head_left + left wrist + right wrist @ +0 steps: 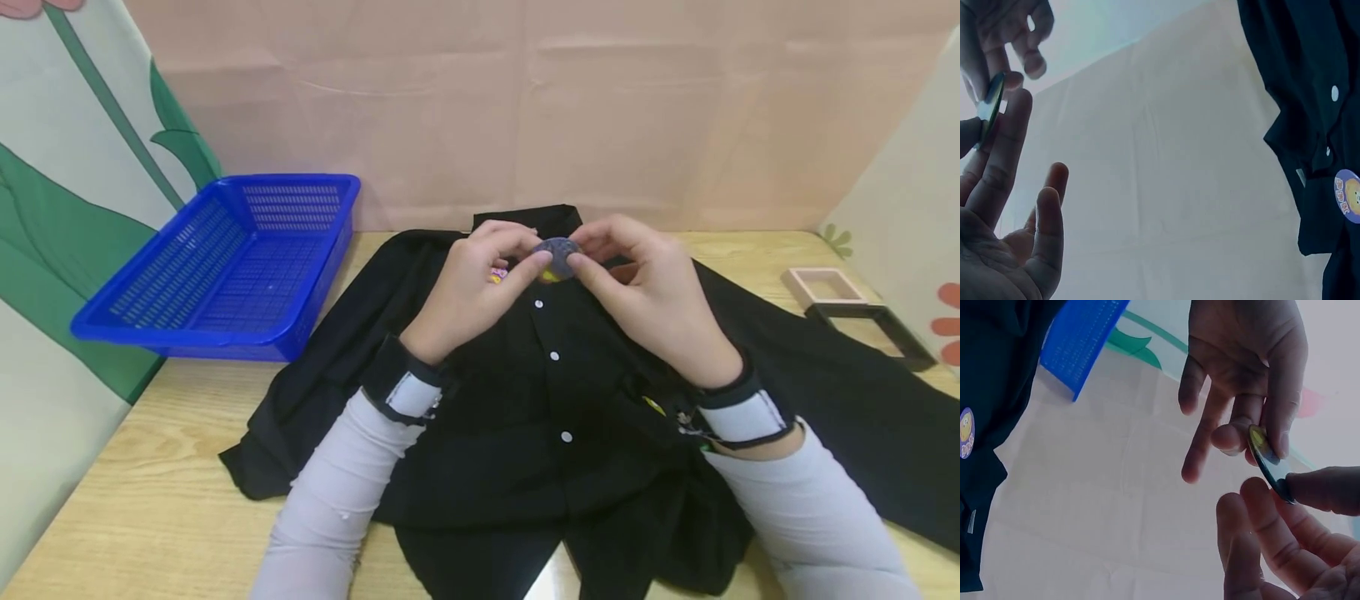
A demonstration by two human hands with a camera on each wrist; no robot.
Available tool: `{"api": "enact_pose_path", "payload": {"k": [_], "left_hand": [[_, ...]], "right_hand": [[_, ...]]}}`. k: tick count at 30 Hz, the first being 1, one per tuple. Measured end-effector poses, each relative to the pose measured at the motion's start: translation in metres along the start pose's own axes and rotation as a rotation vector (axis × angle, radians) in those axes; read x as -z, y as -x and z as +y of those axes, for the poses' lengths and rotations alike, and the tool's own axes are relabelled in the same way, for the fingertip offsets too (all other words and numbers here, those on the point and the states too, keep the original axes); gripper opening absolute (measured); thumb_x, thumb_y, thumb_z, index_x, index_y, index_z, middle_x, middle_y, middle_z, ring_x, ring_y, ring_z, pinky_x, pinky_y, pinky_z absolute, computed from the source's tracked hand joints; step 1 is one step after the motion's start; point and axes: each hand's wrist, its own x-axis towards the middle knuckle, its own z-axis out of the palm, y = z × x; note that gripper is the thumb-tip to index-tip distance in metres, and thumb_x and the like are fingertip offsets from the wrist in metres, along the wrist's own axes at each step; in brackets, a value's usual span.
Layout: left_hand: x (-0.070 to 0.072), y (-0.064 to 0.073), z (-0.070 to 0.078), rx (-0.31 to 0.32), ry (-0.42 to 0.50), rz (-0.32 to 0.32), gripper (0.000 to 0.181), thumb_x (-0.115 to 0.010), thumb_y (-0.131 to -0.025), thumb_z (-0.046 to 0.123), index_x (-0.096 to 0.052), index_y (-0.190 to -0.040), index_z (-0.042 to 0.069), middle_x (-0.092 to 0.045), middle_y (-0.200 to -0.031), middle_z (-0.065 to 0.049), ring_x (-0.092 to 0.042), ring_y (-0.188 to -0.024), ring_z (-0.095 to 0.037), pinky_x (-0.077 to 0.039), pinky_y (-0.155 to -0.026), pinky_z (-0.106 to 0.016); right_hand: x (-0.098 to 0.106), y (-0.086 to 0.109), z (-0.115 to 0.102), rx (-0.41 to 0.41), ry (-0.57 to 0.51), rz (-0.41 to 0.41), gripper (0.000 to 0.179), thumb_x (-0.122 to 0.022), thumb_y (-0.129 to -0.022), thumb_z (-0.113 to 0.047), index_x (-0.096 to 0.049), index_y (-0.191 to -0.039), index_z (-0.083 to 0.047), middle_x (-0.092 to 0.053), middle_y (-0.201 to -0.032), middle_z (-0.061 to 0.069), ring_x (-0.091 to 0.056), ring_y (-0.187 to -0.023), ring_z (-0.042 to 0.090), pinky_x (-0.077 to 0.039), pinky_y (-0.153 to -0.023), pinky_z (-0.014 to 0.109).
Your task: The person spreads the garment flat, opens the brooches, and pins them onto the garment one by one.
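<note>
Over the upper part of a black button-up shirt (517,400), both hands pinch one round badge (558,250) with dark blue and yellow on its face. My left hand (480,271) has thumb and fingers on the left edge. On the opposite edge are the thumb and fingers of my right hand (648,292). In the left wrist view the badge (990,109) appears nearly edge-on; the right wrist view also shows the badge (1268,464) tilted between the fingertips. A purple-rimmed badge (1349,195) is on the shirt, partly behind my left hand in the head view.
A blue plastic basket (262,292) stands at the back left, beside the shirt's sleeve. At the right lie a pale square frame (825,287) and a black frame (911,350). A yellow piece (654,406) shows on the shirt near my right wrist. A pink cloth (450,108) hangs behind.
</note>
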Motion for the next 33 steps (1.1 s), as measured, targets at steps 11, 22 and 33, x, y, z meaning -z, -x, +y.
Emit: {"api": "enact_pose_path", "payload": {"k": [11,22,33], "left_hand": [[0.002,0.003,0.006,-0.078,-0.257,-0.037,0.016,-0.066,-0.097,0.021,-0.073,-0.095,0.006,-0.071,-0.087,-0.002,-0.056,-0.125,-0.019,-0.052,-0.091,-0.025],[0.0,-0.001,0.008,-0.021,0.022,-0.008,0.012,-0.072,-0.092,0.014,-0.075,-0.095,0.003,-0.072,-0.105,-0.01,-0.06,-0.114,-0.02,-0.054,-0.086,-0.03],[0.001,0.0,0.01,-0.044,0.14,0.065,0.013,-0.074,-0.089,0.011,-0.074,-0.099,0.003,-0.075,-0.081,-0.005,-0.054,-0.083,-0.01,-0.041,-0.054,-0.025]], "right_hand": [[0.002,-0.002,0.002,-0.019,0.056,-0.075,0.014,-0.071,-0.093,-0.014,-0.071,-0.104,-0.006,-0.075,-0.091,0.01,-0.056,-0.078,-0.01,-0.045,-0.066,0.005],[0.003,0.0,0.004,-0.075,-0.202,-0.017,0.009,-0.066,-0.092,-0.002,-0.063,-0.099,0.002,-0.065,-0.079,-0.014,-0.059,-0.074,0.003,-0.049,-0.061,0.013],[-0.004,0.001,0.002,0.041,-0.285,0.072,0.009,-0.069,-0.085,0.012,-0.062,-0.09,0.011,-0.068,-0.083,-0.016,-0.065,-0.072,0.002,-0.052,-0.058,0.014]]}}
